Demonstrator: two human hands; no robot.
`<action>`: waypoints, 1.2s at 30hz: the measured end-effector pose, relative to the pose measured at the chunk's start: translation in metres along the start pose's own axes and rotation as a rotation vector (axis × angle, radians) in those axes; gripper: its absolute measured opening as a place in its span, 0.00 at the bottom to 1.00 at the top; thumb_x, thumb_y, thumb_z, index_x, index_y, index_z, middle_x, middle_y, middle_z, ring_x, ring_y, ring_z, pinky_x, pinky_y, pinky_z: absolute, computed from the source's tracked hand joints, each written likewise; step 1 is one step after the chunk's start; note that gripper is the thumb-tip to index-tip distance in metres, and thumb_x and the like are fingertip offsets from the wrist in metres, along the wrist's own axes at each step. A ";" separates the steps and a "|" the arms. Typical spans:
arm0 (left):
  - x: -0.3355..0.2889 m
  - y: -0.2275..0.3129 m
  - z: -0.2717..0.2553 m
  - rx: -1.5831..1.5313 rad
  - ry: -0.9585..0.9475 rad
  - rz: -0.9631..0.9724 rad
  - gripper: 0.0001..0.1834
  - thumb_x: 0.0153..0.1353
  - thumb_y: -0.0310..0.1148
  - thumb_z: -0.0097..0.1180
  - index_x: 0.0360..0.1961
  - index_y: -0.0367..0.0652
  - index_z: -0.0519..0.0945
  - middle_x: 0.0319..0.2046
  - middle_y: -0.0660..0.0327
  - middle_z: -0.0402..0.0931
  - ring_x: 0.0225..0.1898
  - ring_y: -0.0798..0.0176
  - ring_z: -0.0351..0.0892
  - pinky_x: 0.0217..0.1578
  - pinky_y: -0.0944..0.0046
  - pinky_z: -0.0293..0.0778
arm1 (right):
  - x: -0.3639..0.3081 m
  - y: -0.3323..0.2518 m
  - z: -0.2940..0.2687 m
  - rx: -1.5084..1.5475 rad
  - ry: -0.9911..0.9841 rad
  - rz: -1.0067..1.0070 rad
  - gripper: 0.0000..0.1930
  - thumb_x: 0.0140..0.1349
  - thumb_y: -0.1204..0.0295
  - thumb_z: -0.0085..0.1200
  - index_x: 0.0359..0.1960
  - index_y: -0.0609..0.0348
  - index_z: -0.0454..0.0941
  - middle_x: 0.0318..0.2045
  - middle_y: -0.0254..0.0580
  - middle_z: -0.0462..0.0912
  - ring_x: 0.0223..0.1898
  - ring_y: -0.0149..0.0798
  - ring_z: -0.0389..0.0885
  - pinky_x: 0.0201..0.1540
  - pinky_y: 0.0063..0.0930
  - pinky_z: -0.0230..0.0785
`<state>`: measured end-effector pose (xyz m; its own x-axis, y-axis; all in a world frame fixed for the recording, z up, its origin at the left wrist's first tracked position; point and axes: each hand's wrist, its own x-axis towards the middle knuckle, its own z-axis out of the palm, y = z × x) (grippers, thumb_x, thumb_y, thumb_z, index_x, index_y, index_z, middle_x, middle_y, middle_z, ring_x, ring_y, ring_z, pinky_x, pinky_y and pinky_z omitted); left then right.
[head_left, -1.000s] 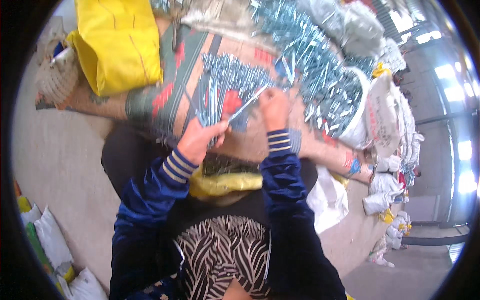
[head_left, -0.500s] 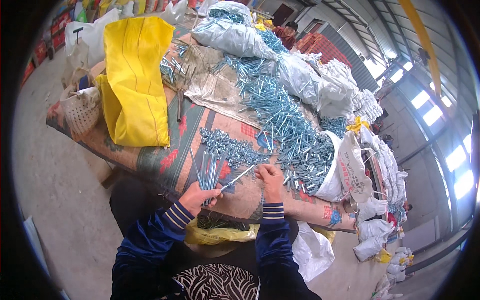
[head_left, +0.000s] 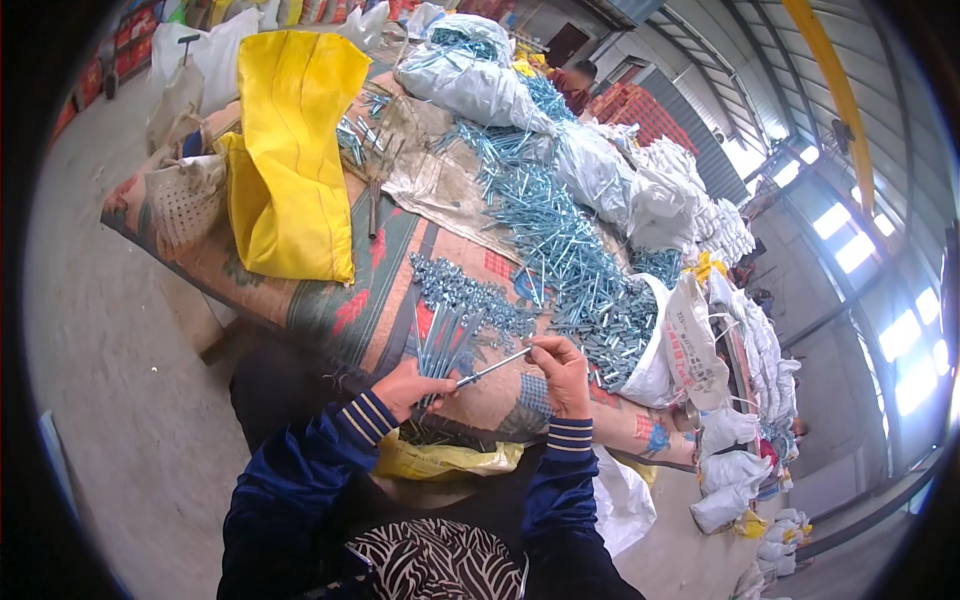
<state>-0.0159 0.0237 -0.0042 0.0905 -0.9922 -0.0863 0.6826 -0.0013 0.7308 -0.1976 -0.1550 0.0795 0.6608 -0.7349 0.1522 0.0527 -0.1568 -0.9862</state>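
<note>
My left hand point(head_left: 405, 388) is closed round a fanned bundle of thin metal rods point(head_left: 440, 345) that stick up and away from me. One single rod point(head_left: 496, 366) slants from the left fingers across to my right hand point(head_left: 563, 375). The right thumb and fingers pinch that rod's far end; whether a small nut sits there is too small to tell. Just beyond both hands, a pile of small metal nuts point(head_left: 458, 292) lies on the patterned cloth point(head_left: 375, 335). Behind them spreads a long heap of loose metal rods point(head_left: 560, 235), with short metal tubes point(head_left: 625, 335) at its right end.
A tall yellow sack point(head_left: 295, 160) stands at the left on the table. White sacks point(head_left: 590, 165) line the heap's far side. At the right stands an open white sack point(head_left: 660, 345). A yellow bag point(head_left: 445, 460) is under the near edge. Another person point(head_left: 573, 85) is at the back.
The view has shifted slightly. My right hand has moved a little right and now pinches the end of the slanting rod, where before its fingers were just off the tip. The left still grips the bundle.
</note>
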 end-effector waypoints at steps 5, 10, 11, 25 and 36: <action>-0.002 0.006 0.007 0.059 0.057 -0.001 0.10 0.55 0.27 0.61 0.37 0.38 0.76 0.23 0.64 0.75 0.20 0.71 0.72 0.22 0.72 0.67 | -0.007 -0.006 0.004 0.049 -0.033 0.081 0.20 0.54 0.83 0.59 0.49 0.66 0.71 0.31 0.35 0.78 0.33 0.27 0.77 0.36 0.19 0.71; 0.002 0.001 0.014 0.097 0.080 0.036 0.11 0.55 0.28 0.63 0.38 0.40 0.76 0.23 0.66 0.74 0.19 0.71 0.72 0.20 0.73 0.67 | -0.023 0.032 0.032 0.117 -0.138 0.275 0.14 0.55 0.78 0.61 0.44 0.64 0.76 0.29 0.34 0.79 0.30 0.26 0.75 0.32 0.18 0.68; 0.005 0.002 0.016 0.072 0.102 0.030 0.11 0.55 0.28 0.63 0.38 0.42 0.75 0.23 0.67 0.73 0.19 0.71 0.72 0.19 0.73 0.67 | -0.021 0.037 0.033 0.107 -0.173 0.292 0.12 0.55 0.77 0.61 0.42 0.64 0.78 0.29 0.34 0.79 0.29 0.25 0.75 0.32 0.18 0.67; 0.036 0.016 0.037 0.518 0.173 0.097 0.10 0.54 0.29 0.62 0.36 0.39 0.78 0.23 0.68 0.74 0.19 0.75 0.69 0.21 0.71 0.67 | 0.001 0.039 0.006 -0.165 0.042 0.359 0.13 0.66 0.65 0.53 0.40 0.64 0.80 0.34 0.38 0.82 0.34 0.28 0.77 0.40 0.19 0.67; 0.050 0.006 0.010 0.976 0.118 0.677 0.21 0.55 0.30 0.59 0.50 0.34 0.74 0.40 0.55 0.80 0.43 0.63 0.78 0.47 0.61 0.71 | 0.022 0.039 0.022 -0.393 0.015 -0.276 0.15 0.63 0.62 0.54 0.33 0.64 0.82 0.21 0.34 0.79 0.23 0.25 0.74 0.27 0.24 0.66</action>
<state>-0.0149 -0.0267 0.0028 0.3206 -0.8104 0.4903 -0.3643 0.3723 0.8536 -0.1645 -0.1629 0.0430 0.6508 -0.6400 0.4084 -0.0646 -0.5826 -0.8102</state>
